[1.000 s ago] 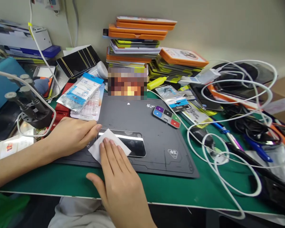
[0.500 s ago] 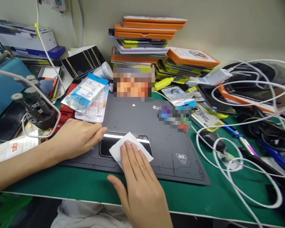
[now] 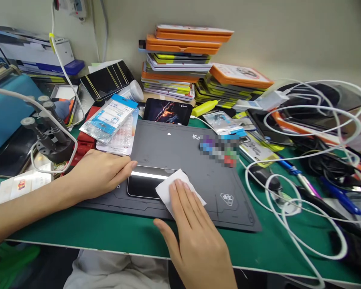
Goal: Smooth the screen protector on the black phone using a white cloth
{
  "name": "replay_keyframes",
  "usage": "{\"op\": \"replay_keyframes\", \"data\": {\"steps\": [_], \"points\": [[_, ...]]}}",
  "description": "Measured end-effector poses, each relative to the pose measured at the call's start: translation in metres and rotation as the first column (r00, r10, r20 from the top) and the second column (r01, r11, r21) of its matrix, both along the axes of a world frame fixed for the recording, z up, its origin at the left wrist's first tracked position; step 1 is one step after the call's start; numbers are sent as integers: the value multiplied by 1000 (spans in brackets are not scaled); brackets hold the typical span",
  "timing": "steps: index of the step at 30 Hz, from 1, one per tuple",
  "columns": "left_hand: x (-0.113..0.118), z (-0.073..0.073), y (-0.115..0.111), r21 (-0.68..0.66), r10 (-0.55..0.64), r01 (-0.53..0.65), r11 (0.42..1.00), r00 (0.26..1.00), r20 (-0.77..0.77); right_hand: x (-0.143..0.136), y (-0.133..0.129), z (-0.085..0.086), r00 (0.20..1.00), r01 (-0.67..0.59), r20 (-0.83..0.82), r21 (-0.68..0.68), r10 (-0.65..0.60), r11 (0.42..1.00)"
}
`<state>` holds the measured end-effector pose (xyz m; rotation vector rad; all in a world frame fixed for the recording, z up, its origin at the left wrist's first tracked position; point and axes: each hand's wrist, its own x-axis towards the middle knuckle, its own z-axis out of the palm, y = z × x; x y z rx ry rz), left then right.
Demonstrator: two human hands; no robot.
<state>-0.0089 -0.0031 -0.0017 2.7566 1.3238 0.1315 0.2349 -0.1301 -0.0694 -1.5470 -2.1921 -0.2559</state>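
A black smartphone (image 3: 147, 186) lies face up on a dark grey work mat (image 3: 168, 150), a bright strip of light reflected across its glass. My right hand (image 3: 195, 233) lies flat with fingers stretched out, pressing a white wipe (image 3: 165, 190) onto the phone's right end and covering it. At the other end, my left hand (image 3: 104, 172) rests with its fingers curled and its thumb tip against the phone's upper left corner. The curled fingertips are hidden under the hand.
Behind the mat stand stacked orange and yellow boxes (image 3: 183, 42) and a tablet (image 3: 168, 111) with a lit screen. Blue-topped packets (image 3: 111, 116) and a screwdriver stand (image 3: 52, 140) are at left. Loops of white cable (image 3: 284, 216) sprawl over the right side, among pens and tools.
My right hand and the wipe have slid right along the phone, uncovering more of its glass. My left hand stays at the phone's left end. The view has shifted slightly.
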Motion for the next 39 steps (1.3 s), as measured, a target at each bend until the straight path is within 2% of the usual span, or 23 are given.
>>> {"op": "replay_keyframes", "data": {"steps": [7,9,15,17,21,23,30,33,36,39], "points": [[-1,1,2,25,-1,1,1000,1000,8,10,43,8,999,-20,-48,-130,13,991],[0,1,2,19,0,0,1000,1000,5,10,39,6,998,-7,-57,-107,0,994],[0,-1,1,1,-5,5,1000,1000,21,8,-6,-2,1000,10,-17,-8,-10,1000],[0,-1,1,2,-8,8,1000,1000,19,4,-2,0,1000,8,-13,-9,-8,1000],[-1,1,2,24,-7,7,1000,1000,7,-5,30,7,999,-3,-43,-35,1,999],[-1,2,3,23,-2,2,1000,1000,4,-9,38,8,999,2,-34,-32,-4,999],[-1,0,2,-1,-1,1,1000,1000,-5,-14,8,4,1000,-13,-25,-8,12,1000],[-1,0,2,-5,3,-3,1000,1000,-6,-21,25,6,998,-31,-54,-51,28,998],[-2,1,3,-12,3,-2,1000,1000,11,-29,45,9,997,7,-79,-97,-14,995],[-1,2,4,-9,-3,3,1000,1000,12,-34,35,7,994,32,-99,-60,-38,998]]}}
